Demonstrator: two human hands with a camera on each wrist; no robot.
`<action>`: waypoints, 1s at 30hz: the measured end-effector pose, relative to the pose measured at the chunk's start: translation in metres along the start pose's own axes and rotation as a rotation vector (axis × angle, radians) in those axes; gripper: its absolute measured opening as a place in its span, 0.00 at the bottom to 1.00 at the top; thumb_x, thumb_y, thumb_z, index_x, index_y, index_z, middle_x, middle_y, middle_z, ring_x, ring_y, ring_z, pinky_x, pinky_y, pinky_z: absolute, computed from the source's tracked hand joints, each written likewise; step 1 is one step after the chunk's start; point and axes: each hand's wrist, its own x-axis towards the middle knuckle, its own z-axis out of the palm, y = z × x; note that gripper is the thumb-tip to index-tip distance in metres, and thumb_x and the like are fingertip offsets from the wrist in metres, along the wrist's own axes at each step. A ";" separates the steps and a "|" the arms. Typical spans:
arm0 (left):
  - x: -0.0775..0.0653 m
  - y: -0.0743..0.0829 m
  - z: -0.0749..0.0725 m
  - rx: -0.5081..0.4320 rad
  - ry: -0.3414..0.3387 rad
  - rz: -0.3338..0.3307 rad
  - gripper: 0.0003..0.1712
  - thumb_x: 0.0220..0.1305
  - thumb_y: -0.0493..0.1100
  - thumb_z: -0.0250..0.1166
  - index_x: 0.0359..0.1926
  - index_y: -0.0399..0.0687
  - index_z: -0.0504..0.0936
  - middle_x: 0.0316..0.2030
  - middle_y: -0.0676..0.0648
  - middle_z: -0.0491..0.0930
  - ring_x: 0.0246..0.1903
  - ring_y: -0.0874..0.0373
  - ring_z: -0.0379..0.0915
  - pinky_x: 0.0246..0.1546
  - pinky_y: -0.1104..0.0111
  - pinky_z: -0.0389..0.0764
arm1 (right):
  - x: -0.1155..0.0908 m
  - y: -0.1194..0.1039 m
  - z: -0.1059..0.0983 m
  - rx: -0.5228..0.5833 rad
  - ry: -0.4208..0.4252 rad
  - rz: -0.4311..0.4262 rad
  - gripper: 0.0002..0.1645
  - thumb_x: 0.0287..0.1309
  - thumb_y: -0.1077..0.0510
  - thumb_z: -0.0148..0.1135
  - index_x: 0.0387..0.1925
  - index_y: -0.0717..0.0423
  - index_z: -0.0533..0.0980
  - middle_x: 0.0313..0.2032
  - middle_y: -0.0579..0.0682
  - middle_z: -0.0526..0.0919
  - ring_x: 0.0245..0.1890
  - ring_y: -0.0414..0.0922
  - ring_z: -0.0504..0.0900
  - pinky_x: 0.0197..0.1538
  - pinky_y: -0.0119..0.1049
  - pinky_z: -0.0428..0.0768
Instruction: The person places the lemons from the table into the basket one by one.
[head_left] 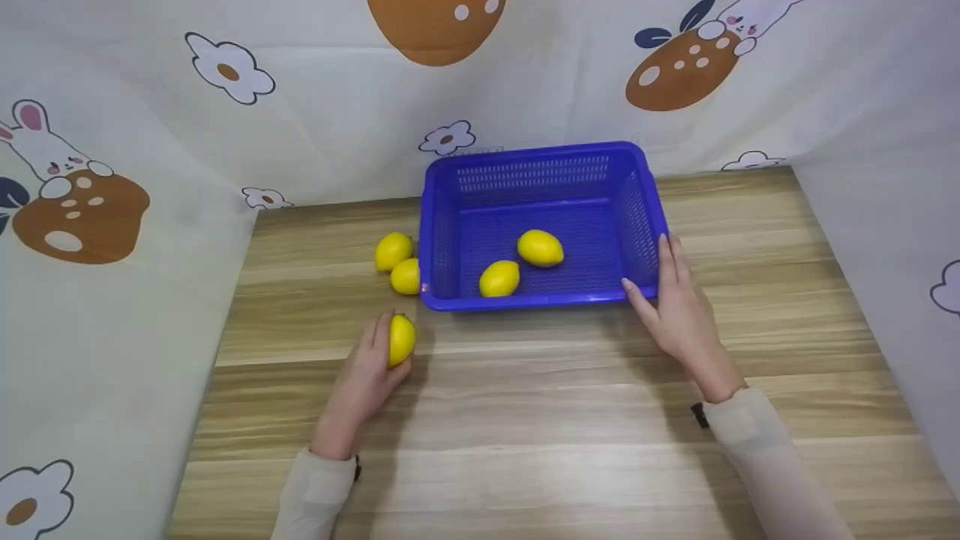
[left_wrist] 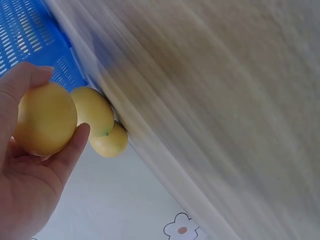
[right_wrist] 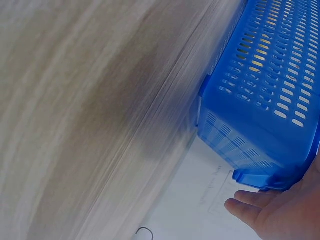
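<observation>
My left hand (head_left: 367,375) holds a yellow lemon (head_left: 402,340) in front of the basket's left end. In the left wrist view the thumb and fingers curl round that lemon (left_wrist: 46,119). Two more lemons, one farther back (head_left: 394,251) and one nearer (head_left: 406,277), lie against each other at the basket's left side. Inside the blue plastic basket (head_left: 525,301) are two lemons, one in the middle (head_left: 540,248) and one by the front wall (head_left: 499,279). My right hand (head_left: 681,315) rests on the basket's front right corner, its fingers fairly straight along the outer side and the thumb at the front rim.
A wood-grain table (head_left: 525,420) lies under everything. Behind the basket and along both sides rises a pale cloth (head_left: 322,127) printed with flowers and rabbits. The basket's back stands close to that cloth.
</observation>
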 end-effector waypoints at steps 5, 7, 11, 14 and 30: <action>0.000 0.003 -0.001 0.000 0.016 0.007 0.40 0.57 0.33 0.75 0.68 0.23 0.69 0.59 0.24 0.75 0.51 0.30 0.82 0.51 0.43 0.87 | 0.000 0.000 -0.001 0.003 -0.011 0.009 0.54 0.77 0.38 0.54 0.84 0.65 0.43 0.84 0.65 0.45 0.79 0.71 0.53 0.75 0.74 0.59; 0.001 0.004 -0.001 0.005 0.029 0.020 0.40 0.57 0.34 0.75 0.67 0.24 0.69 0.58 0.24 0.76 0.50 0.31 0.82 0.50 0.44 0.88 | 0.000 -0.001 -0.001 0.004 -0.011 0.012 0.54 0.77 0.37 0.54 0.84 0.64 0.43 0.84 0.65 0.45 0.79 0.71 0.53 0.74 0.74 0.59; 0.001 0.006 -0.001 0.020 0.049 0.048 0.39 0.58 0.35 0.76 0.66 0.25 0.70 0.55 0.25 0.77 0.46 0.32 0.84 0.45 0.45 0.89 | 0.000 -0.001 -0.001 0.002 -0.009 0.013 0.54 0.77 0.37 0.54 0.84 0.64 0.43 0.84 0.65 0.45 0.79 0.71 0.53 0.74 0.75 0.59; 0.002 0.009 -0.003 0.022 0.044 0.049 0.40 0.59 0.36 0.77 0.67 0.25 0.70 0.55 0.26 0.77 0.45 0.33 0.84 0.43 0.45 0.89 | 0.000 -0.001 -0.001 0.004 -0.010 0.013 0.54 0.77 0.37 0.54 0.84 0.64 0.43 0.84 0.65 0.45 0.79 0.71 0.53 0.74 0.75 0.59; 0.006 0.024 -0.020 -0.005 -0.001 0.029 0.43 0.58 0.38 0.80 0.69 0.29 0.70 0.56 0.29 0.78 0.48 0.34 0.83 0.48 0.44 0.88 | 0.000 0.001 0.001 0.017 -0.004 0.005 0.54 0.77 0.38 0.54 0.84 0.64 0.44 0.83 0.65 0.45 0.79 0.71 0.53 0.75 0.73 0.59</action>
